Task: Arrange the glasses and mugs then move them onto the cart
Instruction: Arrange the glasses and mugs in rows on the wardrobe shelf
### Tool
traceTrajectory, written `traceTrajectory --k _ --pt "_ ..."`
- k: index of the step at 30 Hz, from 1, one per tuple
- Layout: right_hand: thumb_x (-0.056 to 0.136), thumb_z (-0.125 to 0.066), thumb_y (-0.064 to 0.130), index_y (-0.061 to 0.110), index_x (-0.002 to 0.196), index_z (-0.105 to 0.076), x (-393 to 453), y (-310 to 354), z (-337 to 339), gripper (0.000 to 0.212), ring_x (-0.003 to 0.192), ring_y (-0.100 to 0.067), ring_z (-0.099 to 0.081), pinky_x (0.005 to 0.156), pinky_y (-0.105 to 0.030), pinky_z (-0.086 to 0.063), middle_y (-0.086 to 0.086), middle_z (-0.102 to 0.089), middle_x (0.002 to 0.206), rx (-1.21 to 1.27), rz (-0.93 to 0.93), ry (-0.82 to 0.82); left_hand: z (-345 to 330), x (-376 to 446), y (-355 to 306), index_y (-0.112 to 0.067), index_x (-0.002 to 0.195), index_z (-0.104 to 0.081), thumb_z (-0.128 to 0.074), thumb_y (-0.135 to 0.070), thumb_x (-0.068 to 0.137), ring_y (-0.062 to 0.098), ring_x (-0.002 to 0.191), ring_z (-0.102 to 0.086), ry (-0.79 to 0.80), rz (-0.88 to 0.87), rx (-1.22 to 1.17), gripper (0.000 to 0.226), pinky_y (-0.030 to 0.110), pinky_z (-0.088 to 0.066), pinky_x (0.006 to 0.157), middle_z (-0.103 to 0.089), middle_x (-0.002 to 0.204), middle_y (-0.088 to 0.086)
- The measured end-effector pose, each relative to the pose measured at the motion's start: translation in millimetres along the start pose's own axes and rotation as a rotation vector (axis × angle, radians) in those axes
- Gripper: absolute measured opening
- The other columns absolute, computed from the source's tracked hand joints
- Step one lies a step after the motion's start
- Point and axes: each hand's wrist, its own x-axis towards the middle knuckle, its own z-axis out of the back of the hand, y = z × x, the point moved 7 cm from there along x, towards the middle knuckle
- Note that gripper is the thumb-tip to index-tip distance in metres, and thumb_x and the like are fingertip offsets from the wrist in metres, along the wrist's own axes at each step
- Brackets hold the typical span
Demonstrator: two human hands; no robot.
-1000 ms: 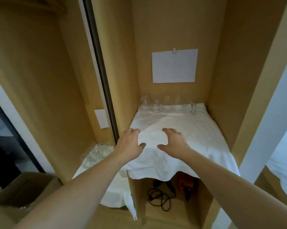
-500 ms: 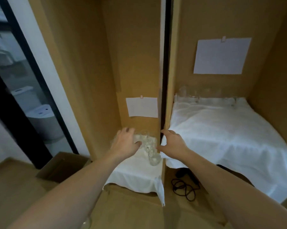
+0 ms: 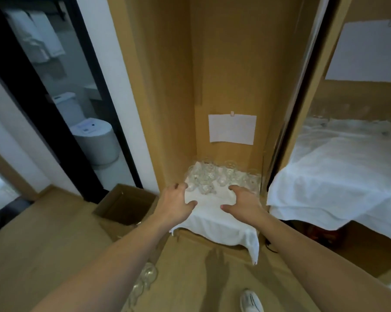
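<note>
Neither grip holds anything: the left hand (image 3: 175,202) and the right hand (image 3: 244,202) both hover with fingers spread wide and loosely bent, over the front part of a white cloth (image 3: 214,212) that covers a low bench inside a cardboard-walled booth. Whether the fingertips touch the cloth cannot be told.

Just beyond both sets of fingertips, at the back of the cloth, stands a tight cluster of clear glasses (image 3: 212,177), packed rim to rim against the rear wall. No mug is distinguishable among them.

Risks, as I judge them: the glasses are crowded, so reaching for one could knock its neighbours over or clink them hard together. The cloth hangs loose over the front edge; a palm dragging it toward the person would pull the whole cluster with it. Clear glass on white cloth in dim light is hard to read, so a rim could be misjudged.

Nearer than the grips, down by the left forearm, more glassware (image 3: 145,280) lies on the floor, where a step could crush it.

Farther right, past the divider, a second cloth-covered bench (image 3: 338,176) carries more glasses along its back edge.
</note>
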Motion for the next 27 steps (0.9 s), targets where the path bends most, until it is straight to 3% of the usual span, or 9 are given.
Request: traceTrajectory --k 15,27 --pt "0.087 -0.073 0.045 0.023 0.151 -0.039 133 37 -22 0.075 0.132 -0.026 -0.051 0.100 -0.031 -0.045 -0.004 -0.044 0.153 0.060 0.050 0.085 10 106 54 -0.017 0.148 -0.042 -0.064 -0.048 0.094 0.029 0.134 -0.045 0.000 0.126 -0.028 0.066 0.040 -0.042 0.110 -0.047 0.147 0.007" --pt "0.087 -0.074 0.041 0.019 0.149 -0.042 253 -30 -38 0.073 0.133 -0.026 -0.049 0.103 -0.028 -0.040 -0.008 -0.051 0.146 0.155 -0.077 0.179 -45 243 48 -0.016 0.149 -0.043 -0.063 -0.046 0.095 0.028 0.131 -0.048 0.119 0.180 -0.047 0.065 0.034 -0.041 0.105 -0.045 0.148 0.009"
